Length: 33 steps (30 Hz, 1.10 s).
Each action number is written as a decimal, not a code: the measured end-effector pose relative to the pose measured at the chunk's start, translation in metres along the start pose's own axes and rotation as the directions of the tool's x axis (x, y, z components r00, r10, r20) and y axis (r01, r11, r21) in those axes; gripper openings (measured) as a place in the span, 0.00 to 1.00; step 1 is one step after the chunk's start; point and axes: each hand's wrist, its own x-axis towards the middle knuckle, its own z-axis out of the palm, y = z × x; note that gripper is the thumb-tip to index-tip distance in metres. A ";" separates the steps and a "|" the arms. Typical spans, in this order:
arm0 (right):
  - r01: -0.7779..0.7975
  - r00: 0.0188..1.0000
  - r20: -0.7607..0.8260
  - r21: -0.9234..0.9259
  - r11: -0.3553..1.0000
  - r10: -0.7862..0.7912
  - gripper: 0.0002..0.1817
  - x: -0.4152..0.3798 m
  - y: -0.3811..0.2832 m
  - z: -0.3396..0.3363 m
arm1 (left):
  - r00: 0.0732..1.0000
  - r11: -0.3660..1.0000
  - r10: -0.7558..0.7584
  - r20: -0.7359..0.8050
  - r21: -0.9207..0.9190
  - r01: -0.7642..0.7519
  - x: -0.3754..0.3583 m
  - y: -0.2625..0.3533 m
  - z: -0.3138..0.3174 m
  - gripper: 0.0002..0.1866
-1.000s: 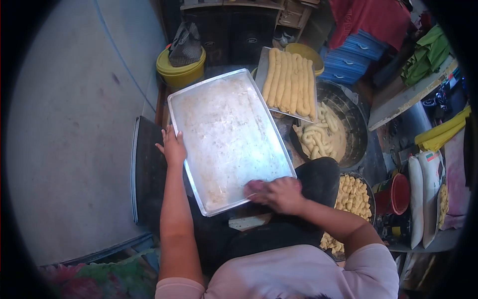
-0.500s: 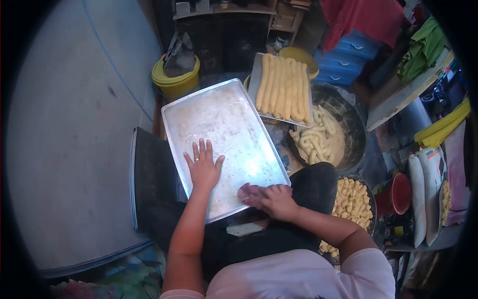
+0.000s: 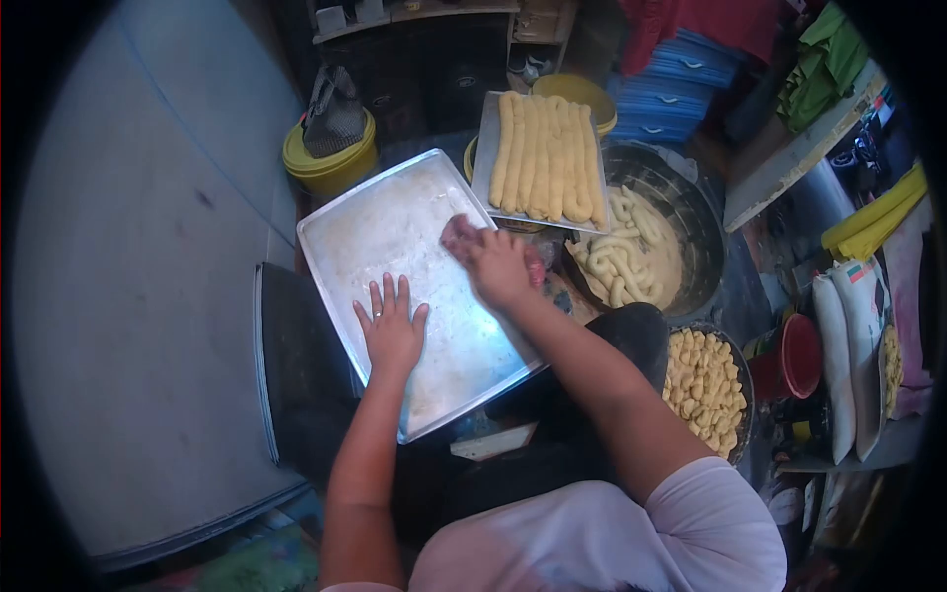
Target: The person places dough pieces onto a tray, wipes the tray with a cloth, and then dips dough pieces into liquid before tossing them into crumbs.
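A shallow metal baking tray (image 3: 464,360) rests tilted across my lap, its surface dull and smeared in places. My left hand (image 3: 395,333) lies flat on it with the fingers spread, a ring on one finger. Near the tray's right edge, my right hand (image 3: 501,264) is closed on a dark reddish cloth (image 3: 459,238), pressed against the metal. Part of the cloth sticks out to the right of the hand. Just beyond that edge, a second tray (image 3: 483,176) carries several long crumb-coated dough strips (image 3: 547,158).
A black basin (image 3: 705,222) at right holds pale dough ropes (image 3: 621,271) in crumbs. Below it, another basin is full of small dough pieces (image 3: 705,395). A yellow lidded bucket (image 3: 340,168) stands behind the tray. A red bucket (image 3: 794,360) and blue drawers (image 3: 666,99) are at right.
My right hand has moved the cloth from the tray's near right corner up along its right side. My left hand stays flat on the tray. The whole view has shifted slightly.
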 end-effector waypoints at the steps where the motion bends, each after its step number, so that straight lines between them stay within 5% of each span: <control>1: 0.075 0.997 0.007 -0.015 0.997 -0.075 0.13 -0.002 -0.009 -0.001 | 1.000 0.998 -0.016 -0.007 -0.067 0.015 0.001 -0.003 0.002 0.33; 5: 0.410 0.857 0.287 0.121 0.904 -0.427 0.10 -0.075 -0.043 -0.025 | 0.995 0.933 -0.054 -0.088 -0.359 0.019 0.001 -0.017 0.015 0.31; 9: 0.561 0.739 0.210 0.334 0.757 -0.640 0.20 -0.144 -0.030 -0.061 | 0.999 0.981 -0.027 -0.033 -0.191 0.020 -0.002 -0.012 0.004 0.31; 10: 0.445 0.754 0.319 0.396 0.803 -0.575 0.22 -0.146 -0.021 -0.071 | 0.999 0.987 -0.006 -0.038 -0.161 0.000 -0.002 -0.011 0.003 0.31; 12: 0.328 0.795 0.464 0.214 0.920 -0.391 0.19 -0.133 0.000 -0.083 | 0.997 0.989 0.034 -0.067 -0.145 -0.043 -0.003 -0.014 0.006 0.31; 13: 0.269 0.890 0.333 0.172 0.948 -0.312 0.15 -0.122 0.010 -0.074 | 0.997 0.989 0.031 -0.066 -0.143 -0.040 -0.003 -0.014 0.006 0.31; 15: 0.199 0.919 0.345 0.004 0.980 -0.188 0.15 -0.089 0.033 -0.058 | 0.996 0.990 0.045 -0.075 -0.128 -0.054 -0.002 -0.013 0.005 0.32; 16: 0.199 0.966 0.175 -0.037 0.979 -0.189 0.15 -0.066 0.037 -0.048 | 0.996 0.991 0.044 -0.077 -0.124 -0.053 -0.002 -0.012 0.006 0.32; 22: -0.002 0.997 -0.077 0.084 0.996 0.008 0.17 0.074 0.006 0.029 | 0.998 0.996 0.021 -0.065 -0.080 -0.026 0.000 -0.009 0.004 0.32; 24: 0.076 0.974 -0.225 0.179 0.981 -0.034 0.16 0.095 -0.017 0.059 | 0.998 0.996 0.021 -0.057 -0.080 -0.025 -0.001 -0.009 0.005 0.32; 25: 0.043 0.997 -0.072 0.282 0.958 -0.023 0.15 0.102 -0.034 0.051 | 0.998 0.997 0.016 -0.068 -0.075 -0.021 -0.001 -0.009 0.006 0.32; 26: 0.126 0.992 -0.045 0.255 0.959 -0.118 0.15 0.100 -0.053 0.042 | 0.998 0.996 0.015 -0.068 -0.083 -0.021 -0.002 -0.010 0.008 0.32; 27: 0.264 0.960 -0.042 0.457 0.850 -0.276 0.15 0.096 -0.059 0.056 | 0.998 0.996 0.015 -0.066 -0.092 -0.021 -0.002 -0.010 0.008 0.32; 29: 0.524 0.813 -0.042 0.487 0.699 -0.580 0.16 0.075 -0.076 0.041 | 0.998 0.993 0.015 -0.068 -0.112 -0.022 -0.004 -0.009 0.001 0.32; 33: 0.361 0.875 0.097 0.521 0.773 -0.474 0.16 0.052 -0.052 0.009 | 0.998 0.996 -0.003 0.059 -0.089 0.008 -0.004 -0.009 0.001 0.31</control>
